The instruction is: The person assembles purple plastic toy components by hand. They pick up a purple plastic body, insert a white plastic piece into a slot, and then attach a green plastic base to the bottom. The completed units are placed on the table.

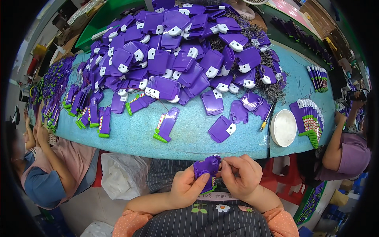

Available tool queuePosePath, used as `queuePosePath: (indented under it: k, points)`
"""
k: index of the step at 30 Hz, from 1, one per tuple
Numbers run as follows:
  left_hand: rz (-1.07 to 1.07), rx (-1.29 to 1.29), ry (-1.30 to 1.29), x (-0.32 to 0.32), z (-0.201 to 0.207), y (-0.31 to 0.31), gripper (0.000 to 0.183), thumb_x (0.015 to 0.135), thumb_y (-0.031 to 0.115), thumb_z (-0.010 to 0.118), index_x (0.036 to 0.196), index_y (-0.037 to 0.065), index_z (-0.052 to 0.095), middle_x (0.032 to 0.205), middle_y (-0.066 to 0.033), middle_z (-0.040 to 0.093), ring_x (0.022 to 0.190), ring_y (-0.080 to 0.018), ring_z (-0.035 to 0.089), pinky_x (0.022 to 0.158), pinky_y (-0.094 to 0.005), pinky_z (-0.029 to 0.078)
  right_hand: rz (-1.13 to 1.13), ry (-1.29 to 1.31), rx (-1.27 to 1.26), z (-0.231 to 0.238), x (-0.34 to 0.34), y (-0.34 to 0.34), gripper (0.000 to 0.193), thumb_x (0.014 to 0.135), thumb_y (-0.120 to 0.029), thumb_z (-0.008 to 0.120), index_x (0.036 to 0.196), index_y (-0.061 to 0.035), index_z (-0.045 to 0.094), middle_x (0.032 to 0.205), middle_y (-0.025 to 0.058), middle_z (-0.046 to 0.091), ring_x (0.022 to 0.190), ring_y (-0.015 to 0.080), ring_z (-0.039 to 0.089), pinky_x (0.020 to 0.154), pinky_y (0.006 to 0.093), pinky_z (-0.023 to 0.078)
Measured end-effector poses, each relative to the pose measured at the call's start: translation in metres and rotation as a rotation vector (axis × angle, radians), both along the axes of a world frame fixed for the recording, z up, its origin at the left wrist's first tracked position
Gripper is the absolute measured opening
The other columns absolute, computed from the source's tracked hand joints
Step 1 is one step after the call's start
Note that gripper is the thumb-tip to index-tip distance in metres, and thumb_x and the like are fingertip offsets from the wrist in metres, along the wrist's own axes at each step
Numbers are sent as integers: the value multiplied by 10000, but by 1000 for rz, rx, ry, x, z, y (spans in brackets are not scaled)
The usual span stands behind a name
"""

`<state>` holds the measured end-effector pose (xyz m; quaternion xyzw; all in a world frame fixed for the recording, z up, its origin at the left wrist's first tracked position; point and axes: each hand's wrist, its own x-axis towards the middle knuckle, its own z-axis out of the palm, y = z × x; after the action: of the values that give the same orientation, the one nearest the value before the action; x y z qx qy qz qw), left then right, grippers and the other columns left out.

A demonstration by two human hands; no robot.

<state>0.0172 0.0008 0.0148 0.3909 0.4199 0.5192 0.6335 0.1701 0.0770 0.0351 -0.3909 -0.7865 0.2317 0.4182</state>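
Observation:
Close to my body, my left hand (184, 189) grips a purple plastic toy part (206, 166) with a green edge and a striped strip. Its thumb lies across the part's face. Thumb and fingertips of my right hand (243, 176) are pinched together at the part's upper right corner; what they hold there is too small to make out. On the table beyond lie a purple and green piece (167, 125), a purple panel with a white corner (222, 129) and bare purple panels (239, 112).
A large heap of purple and white panels (160, 62) covers the table's far side, with dark wires (273, 85) at its right. A white bowl (283, 128), a pen-like tool (265, 123) and fanned pieces (309, 118) stand right. People sit at both sides; a plastic bag (121, 173) hangs left.

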Motion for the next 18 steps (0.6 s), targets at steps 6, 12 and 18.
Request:
queuePosePath:
  k: [6, 12, 18]
  points:
    - [20, 27, 83, 1, 0, 1, 314, 935, 66, 443, 1224, -52, 475, 1074, -121, 629, 944, -122, 598, 801, -240, 473, -30, 22, -14, -6, 0, -2, 126, 678, 16, 696, 755, -30, 608, 541, 23, 508, 412, 142, 470, 374, 263, 354]
    - [35, 52, 161, 2, 0, -2, 312, 924, 59, 462, 1214, -54, 487, 1013, -113, 646, 876, -105, 607, 752, -231, 484, -31, 13, -2, -4, 2, -5, 131, 679, 2, 704, 747, -37, 598, 539, 19, 508, 418, 147, 483, 377, 264, 359]
    - [39, 76, 238, 5, 6, -2, 313, 909, 54, 489, 1202, -55, 498, 943, -93, 659, 802, -96, 614, 692, -229, 488, -25, 49, 20, -2, 3, -7, 136, 677, -6, 713, 740, -34, 596, 538, 25, 513, 420, 155, 494, 381, 266, 366]
